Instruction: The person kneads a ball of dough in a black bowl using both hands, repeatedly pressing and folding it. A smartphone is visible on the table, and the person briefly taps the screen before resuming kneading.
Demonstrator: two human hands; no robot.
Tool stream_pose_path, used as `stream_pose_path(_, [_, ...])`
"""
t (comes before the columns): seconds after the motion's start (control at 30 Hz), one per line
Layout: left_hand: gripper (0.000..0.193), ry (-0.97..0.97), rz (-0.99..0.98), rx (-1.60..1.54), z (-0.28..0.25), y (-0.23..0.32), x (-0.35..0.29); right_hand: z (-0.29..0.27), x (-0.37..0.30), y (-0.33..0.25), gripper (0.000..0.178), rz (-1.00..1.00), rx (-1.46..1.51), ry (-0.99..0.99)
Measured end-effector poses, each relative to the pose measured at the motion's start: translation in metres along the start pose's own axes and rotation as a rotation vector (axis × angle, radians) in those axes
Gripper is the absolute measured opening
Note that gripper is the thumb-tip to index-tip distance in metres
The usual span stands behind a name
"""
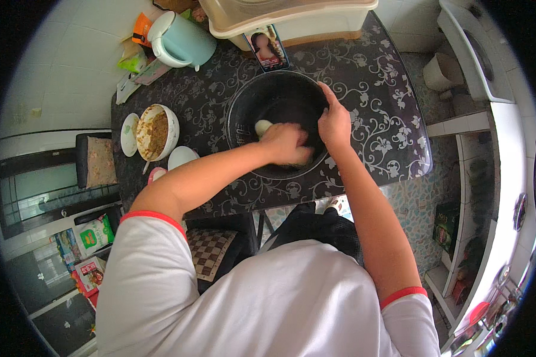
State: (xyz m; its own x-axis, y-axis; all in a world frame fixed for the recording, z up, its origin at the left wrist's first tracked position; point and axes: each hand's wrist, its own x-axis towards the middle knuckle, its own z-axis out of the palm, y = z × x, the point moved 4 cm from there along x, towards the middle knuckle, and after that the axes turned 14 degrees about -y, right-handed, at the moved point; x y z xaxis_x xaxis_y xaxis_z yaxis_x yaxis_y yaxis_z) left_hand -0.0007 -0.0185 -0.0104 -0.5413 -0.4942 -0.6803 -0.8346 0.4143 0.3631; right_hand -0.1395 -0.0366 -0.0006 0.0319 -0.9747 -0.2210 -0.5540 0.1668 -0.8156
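Observation:
A deep black pot (242,107), speckled inside, stands on the table in front of me. My right hand (335,122) grips its right rim, thumb up along the edge and fingers over the wall. My left hand (284,144) reaches down into the pot. Its fingers are smeared by motion, so their hold is unclear. A pale, rounded lump (262,126), perhaps dough, shows just beyond the left hand's knuckles; the hand covers part of it.
Left of the pot stand a white bowl of brown filling (156,132), a small dish (129,135) and a white bowl (182,157). A light-blue kettle (187,40) is at the back left. A phone (267,49) leans against a large beige bin (304,27).

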Motion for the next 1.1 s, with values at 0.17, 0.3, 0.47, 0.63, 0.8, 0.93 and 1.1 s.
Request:
stream_pose_path(0.17, [0.036, 0.282, 0.335, 0.265, 0.02, 0.001, -0.008, 0.006, -0.007, -0.004, 0.064, -0.009, 0.048, -0.018])
stream_pose_path(0.3, [0.036, 0.202, 0.386, 0.204, 0.036, -0.019, 0.027, 0.007, -0.01, -0.006, 0.063, -0.019, 0.081, 0.004])
stream_pose_path(0.47, [0.028, 0.216, 0.35, 0.112, 0.014, -0.026, 0.058, 0.008, -0.009, -0.001, 0.062, -0.051, 0.107, 0.048])
stream_pose_path(0.63, [0.03, 0.345, 0.294, 0.026, -0.004, -0.031, 0.085, 0.006, -0.006, -0.002, 0.062, -0.07, 0.114, 0.077])
stream_pose_path(0.8, [0.031, 0.342, 0.205, 0.0, -0.016, -0.034, 0.094, 0.004, 0.007, -0.005, 0.063, -0.077, 0.075, 0.055])
stream_pose_path(0.93, [0.033, 0.113, 0.111, -0.229, -0.02, -0.028, 0.077, -0.001, 0.015, -0.008, 0.064, -0.028, -0.017, -0.054])
stream_pose_path(1.1, [0.034, 0.127, 0.254, 0.023, -0.002, 0.005, 0.015, -0.002, 0.017, -0.005, 0.063, -0.03, -0.019, -0.056])
